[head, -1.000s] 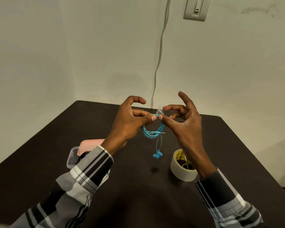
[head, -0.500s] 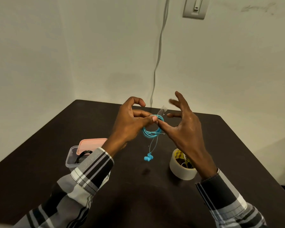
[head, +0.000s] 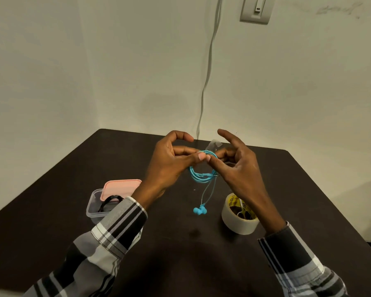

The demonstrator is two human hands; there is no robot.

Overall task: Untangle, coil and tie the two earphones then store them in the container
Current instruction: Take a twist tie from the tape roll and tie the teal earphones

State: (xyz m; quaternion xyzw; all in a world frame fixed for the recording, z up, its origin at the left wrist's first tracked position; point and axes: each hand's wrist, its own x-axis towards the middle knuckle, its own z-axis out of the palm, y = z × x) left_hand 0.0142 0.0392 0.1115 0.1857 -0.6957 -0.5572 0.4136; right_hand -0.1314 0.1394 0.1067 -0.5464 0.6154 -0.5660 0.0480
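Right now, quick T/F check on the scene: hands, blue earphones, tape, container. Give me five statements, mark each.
1. Both hands, left hand and right hand, hold the coiled blue earphones above the table. True.
2. The earbuds lie inside the container. False: they dangle below the coil, above the table.
3. A roll of tape stands on the table below the right hand. True.
4. The container is closed tight. False: its pink lid sits askew and leaves it partly open.
5. The container holds something black. True.
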